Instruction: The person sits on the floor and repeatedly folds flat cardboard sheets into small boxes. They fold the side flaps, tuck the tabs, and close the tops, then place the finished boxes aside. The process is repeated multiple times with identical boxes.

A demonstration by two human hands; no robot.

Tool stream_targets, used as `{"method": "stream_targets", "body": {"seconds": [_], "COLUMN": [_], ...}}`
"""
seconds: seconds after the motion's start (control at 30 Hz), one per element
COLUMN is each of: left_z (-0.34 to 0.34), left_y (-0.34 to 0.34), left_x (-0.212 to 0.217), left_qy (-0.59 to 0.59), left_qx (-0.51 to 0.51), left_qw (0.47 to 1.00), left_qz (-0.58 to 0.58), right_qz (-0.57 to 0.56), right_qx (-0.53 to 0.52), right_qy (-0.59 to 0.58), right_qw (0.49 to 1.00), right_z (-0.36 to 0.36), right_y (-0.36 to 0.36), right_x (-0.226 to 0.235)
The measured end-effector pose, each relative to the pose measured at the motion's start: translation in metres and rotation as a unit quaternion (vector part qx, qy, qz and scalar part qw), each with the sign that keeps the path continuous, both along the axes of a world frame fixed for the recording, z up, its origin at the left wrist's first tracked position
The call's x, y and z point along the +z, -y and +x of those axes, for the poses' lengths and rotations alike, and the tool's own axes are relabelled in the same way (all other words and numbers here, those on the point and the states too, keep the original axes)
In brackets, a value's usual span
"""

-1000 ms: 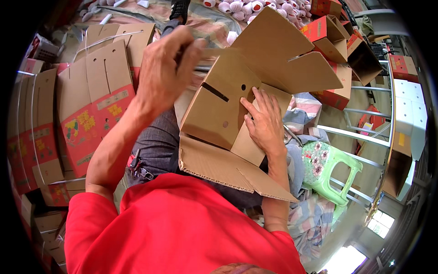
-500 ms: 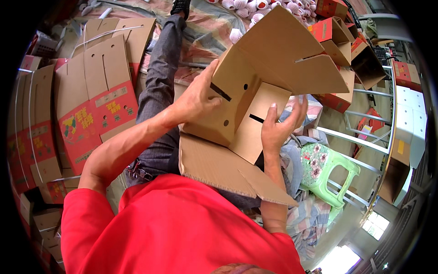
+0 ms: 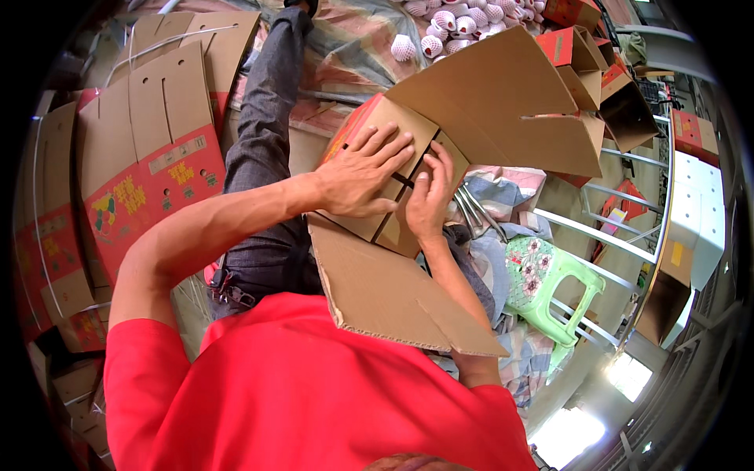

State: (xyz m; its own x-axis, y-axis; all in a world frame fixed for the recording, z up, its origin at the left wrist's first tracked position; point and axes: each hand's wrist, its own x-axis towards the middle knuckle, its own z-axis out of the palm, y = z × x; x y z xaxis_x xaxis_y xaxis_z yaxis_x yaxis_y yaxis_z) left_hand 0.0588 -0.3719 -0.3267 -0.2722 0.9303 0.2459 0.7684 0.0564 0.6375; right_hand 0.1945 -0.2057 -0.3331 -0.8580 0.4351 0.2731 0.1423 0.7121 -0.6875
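A brown cardboard box (image 3: 491, 102) rests on my lap, a strip of red showing on its far left side. Two of its flaps are folded inward and nearly meet along a dark gap. The large far flap and the near flap stand spread outward. My left hand (image 3: 365, 169) lies flat on the left folded flap, fingers stretched apart. On the right folded flap presses my right hand (image 3: 430, 192), its fingers slightly bent and apart, gripping nothing. Under the hands, part of the flaps and their slots is hidden.
Flattened red and brown cartons (image 3: 157, 149) lie stacked at the left. Fruits in foam nets (image 3: 455, 23) are heaped at the far side. Opened boxes (image 3: 577, 67) stand far right. A green stool (image 3: 550, 286) sits at my right, beside a metal ladder-like frame (image 3: 597, 239).
The two inner flaps have folded together, covering the opening that showed before. My left hand moved onto the left flap, and my right hand moved left onto the other.
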Motion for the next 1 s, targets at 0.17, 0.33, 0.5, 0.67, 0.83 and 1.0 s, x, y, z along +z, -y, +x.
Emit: {"method": "stream_targets", "body": {"seconds": [0.17,0.33,0.5,0.67,0.83,1.0], "left_z": [-0.017,-0.026,-0.026,-0.005,-0.028,-0.056], "left_y": [0.01,0.009,0.092,0.154,0.101,0.058], "left_x": [-0.018,-0.027,0.019,0.042,0.094,0.106], "left_qy": [-0.109,-0.002,-0.005,-0.175,-0.458,-0.532], "left_qx": [-0.049,-0.047,0.067,-0.059,-0.05,0.013], "left_qw": [0.993,0.998,0.982,0.926,0.837,0.81], "left_qz": [-0.022,0.051,0.174,0.329,0.296,0.247], "right_qz": [0.039,0.138,0.122,0.127,0.138,-0.081], "right_qx": [0.035,0.109,0.103,0.109,0.112,0.084], "right_qy": [0.03,0.1,0.107,0.102,0.072,0.086], "right_qw": [0.998,0.979,0.981,0.981,0.981,0.989], "right_z": [0.009,-0.007,-0.003,-0.007,-0.008,-0.01], "right_y": [-0.007,-0.014,-0.014,-0.015,-0.02,-0.023], "right_x": [-0.009,-0.003,-0.007,-0.006,-0.011,0.001]}}
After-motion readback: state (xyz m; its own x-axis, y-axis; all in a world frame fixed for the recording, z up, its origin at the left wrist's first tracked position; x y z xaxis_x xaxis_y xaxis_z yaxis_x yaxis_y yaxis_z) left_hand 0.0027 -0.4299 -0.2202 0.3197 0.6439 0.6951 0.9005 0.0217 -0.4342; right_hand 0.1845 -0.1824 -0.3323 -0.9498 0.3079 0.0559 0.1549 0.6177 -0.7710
